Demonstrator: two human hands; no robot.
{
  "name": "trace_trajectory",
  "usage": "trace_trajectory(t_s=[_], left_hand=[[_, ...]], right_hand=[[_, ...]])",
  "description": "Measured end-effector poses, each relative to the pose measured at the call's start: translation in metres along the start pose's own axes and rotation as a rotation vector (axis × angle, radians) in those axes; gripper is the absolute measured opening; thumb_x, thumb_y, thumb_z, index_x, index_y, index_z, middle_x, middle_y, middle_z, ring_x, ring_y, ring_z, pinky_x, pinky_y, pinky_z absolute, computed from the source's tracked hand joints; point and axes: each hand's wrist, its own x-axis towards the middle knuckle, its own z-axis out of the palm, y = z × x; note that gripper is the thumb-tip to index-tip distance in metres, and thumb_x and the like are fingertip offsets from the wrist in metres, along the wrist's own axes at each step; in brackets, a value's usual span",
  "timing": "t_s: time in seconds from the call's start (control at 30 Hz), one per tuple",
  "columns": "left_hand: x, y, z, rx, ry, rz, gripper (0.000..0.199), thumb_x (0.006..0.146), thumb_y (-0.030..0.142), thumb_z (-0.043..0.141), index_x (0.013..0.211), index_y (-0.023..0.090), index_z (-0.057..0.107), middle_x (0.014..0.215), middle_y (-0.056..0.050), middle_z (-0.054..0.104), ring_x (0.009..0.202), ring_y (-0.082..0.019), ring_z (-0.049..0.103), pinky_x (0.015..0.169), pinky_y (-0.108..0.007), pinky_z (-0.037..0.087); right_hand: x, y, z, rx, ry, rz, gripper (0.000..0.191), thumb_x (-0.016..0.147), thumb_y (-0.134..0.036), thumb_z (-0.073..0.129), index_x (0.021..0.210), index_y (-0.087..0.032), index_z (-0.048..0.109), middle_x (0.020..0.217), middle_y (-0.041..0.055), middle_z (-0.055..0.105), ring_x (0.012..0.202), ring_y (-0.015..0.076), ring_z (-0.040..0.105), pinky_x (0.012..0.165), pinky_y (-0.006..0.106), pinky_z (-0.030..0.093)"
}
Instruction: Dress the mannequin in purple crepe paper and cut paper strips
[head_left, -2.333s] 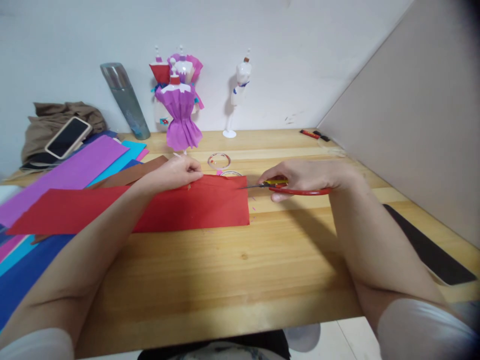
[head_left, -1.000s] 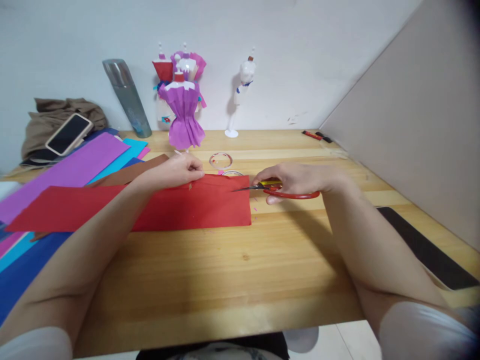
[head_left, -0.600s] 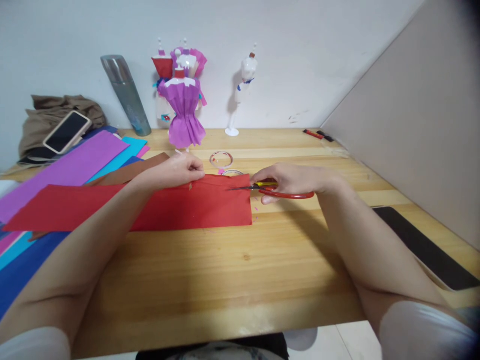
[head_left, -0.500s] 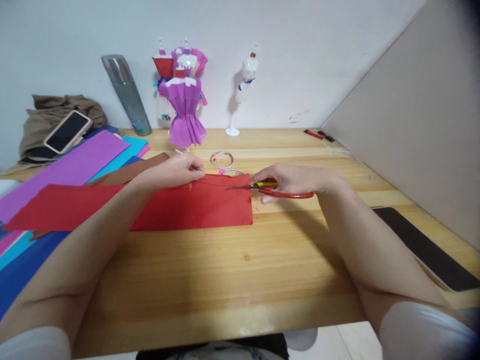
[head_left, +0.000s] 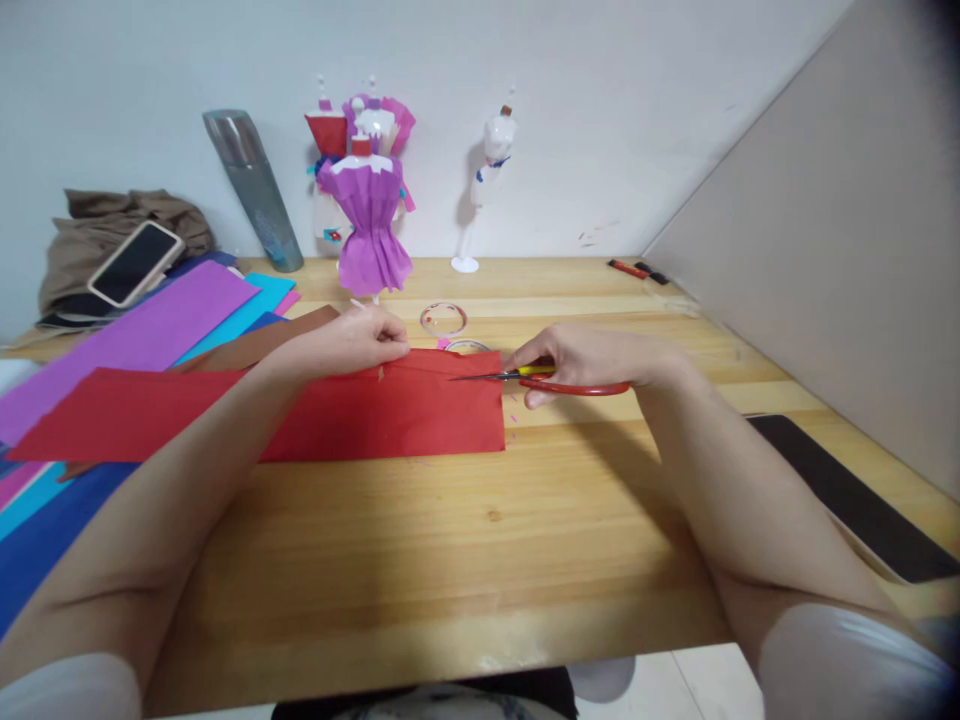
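A long red sheet of crepe paper (head_left: pixel 420 420) lies across the wooden table. My left hand (head_left: pixel 367 338) pinches its far edge, fingers closed. My right hand (head_left: pixel 574 355) grips a pair of scissors (head_left: pixel 577 388) with red and yellow handles. The blades point left and lie over the right end of the red sheet, near its upper edge. Whether the lower blade is beneath the paper I cannot tell. Just behind the sheet, a roll of tape (head_left: pixel 469 346) is partly hidden by it.
Purple (head_left: pixel 180 305) and blue sheets (head_left: pixel 60 545) are stacked at left, near a phone (head_left: pixel 136 263) and a bottle (head_left: pixel 255 190). Small dress forms in paper, one in a purple dress (head_left: pixel 367 225), stand behind; another form (head_left: pixel 499 140) is apart. A dark flat object (head_left: pixel 847 495) lies right.
The scissors and my right hand have shifted very slightly, and the blades look closer together. My left hand stays in place on the red sheet.
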Motion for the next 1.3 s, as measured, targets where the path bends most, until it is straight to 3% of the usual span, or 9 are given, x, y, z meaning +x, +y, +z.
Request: trace_trajectory(t_s=[0.13,0.33,0.63,0.83,1.1,1.3], left_hand=[[0.001,-0.004,0.0,-0.006,-0.003,0.0,0.026,0.081,0.025,0.056,0.058,0.022,0.045,0.058,0.003,0.041,0.057,-0.013,0.037,0.06,-0.03,0.028],[0.002,-0.006,0.0,-0.005,0.005,0.025,0.028,0.082,0.026,0.056,0.057,0.022,0.045,0.057,0.004,0.04,0.057,-0.013,0.037,0.06,-0.029,0.029],[0.002,-0.006,0.0,-0.025,-0.012,0.005,0.026,0.082,0.026,0.057,0.059,0.021,0.046,0.059,0.003,0.044,0.057,-0.013,0.04,0.061,-0.03,0.03],[0.003,-0.01,-0.001,-0.052,-0.018,0.036,0.023,0.083,0.031,0.058,0.062,0.021,0.052,0.063,0.002,0.05,0.06,-0.014,0.045,0.06,-0.029,0.031],[0.001,-0.006,-0.002,-0.015,-0.018,0.019,0.019,0.082,0.028,0.057,0.065,0.02,0.058,0.065,0.002,0.053,0.063,-0.014,0.047,0.064,-0.028,0.034],[0.0,-0.002,-0.001,-0.016,-0.014,-0.011,0.02,0.083,0.024,0.055,0.063,0.02,0.056,0.062,0.002,0.052,0.06,-0.013,0.045,0.062,-0.028,0.032]], right_hand=[[0.001,0.002,-0.001,0.019,0.025,0.002,0.062,0.076,-0.066,0.083,0.124,-0.028,0.087,0.09,0.0007,0.08,0.075,0.0201,0.057,0.071,0.031,0.041],[0.0,0.001,-0.001,0.008,0.051,0.023,0.058,0.075,-0.068,0.083,0.121,-0.032,0.088,0.086,-0.0019,0.08,0.074,0.0205,0.058,0.071,0.032,0.042],[0.002,-0.001,0.002,-0.03,0.012,-0.068,0.061,0.081,-0.061,0.08,0.123,-0.017,0.082,0.11,0.0094,0.082,0.093,0.0277,0.071,0.08,0.034,0.05],[0.006,-0.004,0.004,-0.082,0.042,-0.091,0.052,0.082,-0.062,0.079,0.113,-0.02,0.083,0.108,0.0094,0.082,0.092,0.0284,0.071,0.08,0.035,0.05],[0.013,-0.013,0.012,-0.142,0.093,-0.088,0.059,0.08,-0.075,0.073,0.097,-0.019,0.081,0.094,0.0113,0.077,0.081,0.0248,0.066,0.075,0.035,0.047],[0.015,-0.014,0.015,-0.083,0.085,-0.093,0.062,0.08,-0.075,0.073,0.103,-0.018,0.081,0.094,0.0092,0.077,0.082,0.0244,0.065,0.075,0.034,0.048]])
